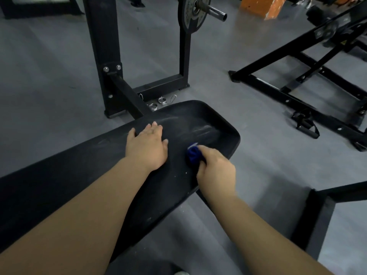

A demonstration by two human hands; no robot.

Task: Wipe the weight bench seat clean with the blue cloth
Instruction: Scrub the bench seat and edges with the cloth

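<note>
cloth on the seat, one hand bracing

while our left hand [146, 147] lies flat and open on the black bench seat [216, 124], palm down with its fingers [156, 127] spread toward the far edge, our right hand [215, 169] is closed around the blue cloth [193, 155]. the cloth is bunched into a small wad, and it touches the padding near the wide, rounded end of the seat, just beside the near right edge. a pale strip shows on the top of the wad; we cannot tell what it is.

just beyond the cloth, pale smeared streaks [202, 130] cross the dark surface, and a few light specks dot the padding near our right wrist. the two hands are near each other but apart, the left one further toward the middle of the pad.

past the seat, the black upright frame [103, 56] stands on the grey floor [49, 66], with a weight plate [190, 14] on a bar end above it. some metal spring clips [161, 100] lie on the floor by the frame's base. another black machine frame [297, 76] sits well apart to the right.
</note>
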